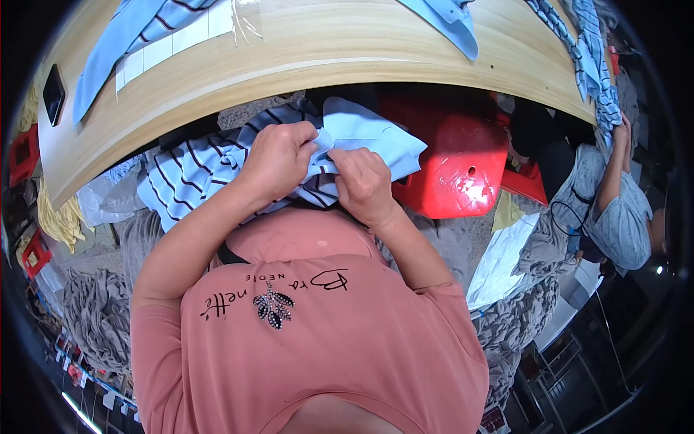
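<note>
A light blue garment with dark stripes (pixel 210 171) lies bunched across my lap below the table edge. Its plain blue part, which looks like a collar (pixel 365 134), spreads out to the right of my fingers. My left hand (pixel 280 155) is closed on the cloth, thumb and fingers pinched at the plain blue edge. Close beside it, my right hand (pixel 363 181) also pinches the cloth, its fingers curled. The two hands almost meet, and the exact spot they grip is partly hidden by the fingers.
The wooden table (pixel 311 69) spans the far side, with more blue cloth (pixel 444 25) and a phone (pixel 53 94) on it. A red plastic stool (pixel 463 170) stands under it. Grey cloth heaps (pixel 101 318) lie around me. Another person (pixel 618 210) handles striped cloth at right.
</note>
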A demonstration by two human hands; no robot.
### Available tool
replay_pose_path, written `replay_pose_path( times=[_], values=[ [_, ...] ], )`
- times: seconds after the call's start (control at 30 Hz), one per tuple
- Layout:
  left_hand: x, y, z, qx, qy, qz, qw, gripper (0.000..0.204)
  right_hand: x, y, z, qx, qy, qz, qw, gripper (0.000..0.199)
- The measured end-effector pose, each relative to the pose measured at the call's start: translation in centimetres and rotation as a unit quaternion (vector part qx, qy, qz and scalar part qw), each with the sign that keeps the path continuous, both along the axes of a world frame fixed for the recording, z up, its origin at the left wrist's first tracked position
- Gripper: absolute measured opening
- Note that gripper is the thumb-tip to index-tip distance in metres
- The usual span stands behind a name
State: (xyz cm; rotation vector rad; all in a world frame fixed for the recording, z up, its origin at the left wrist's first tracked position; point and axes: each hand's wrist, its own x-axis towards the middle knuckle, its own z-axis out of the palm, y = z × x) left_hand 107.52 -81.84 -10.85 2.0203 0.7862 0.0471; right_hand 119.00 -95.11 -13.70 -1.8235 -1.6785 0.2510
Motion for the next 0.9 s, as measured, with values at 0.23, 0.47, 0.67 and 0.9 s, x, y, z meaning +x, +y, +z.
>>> replay_pose_path(
  times=[0.23,0.47,0.67,0.9],
  values=[
    [0.2,-0.4,-0.8,-0.141,-0.030,0.039,0.989,0.012,0.2,0.3,1.5,0.097,-0.017,0.027,0.995,0.025],
    [0.0,-0.4,0.2,-0.337,-0.060,0.069,0.937,0.010,0.0,0.2,1.9,0.139,-0.025,0.044,0.989,0.028],
    [-0.6,-0.4,0.3,-0.413,-0.081,0.112,0.900,0.006,0.0,0.7,2.5,0.145,-0.017,0.060,0.987,0.029],
    [-0.8,0.1,0.1,-0.404,-0.078,0.095,0.906,0.004,0.3,1.3,2.9,0.135,-0.027,0.095,0.986,0.025]
  ],
)
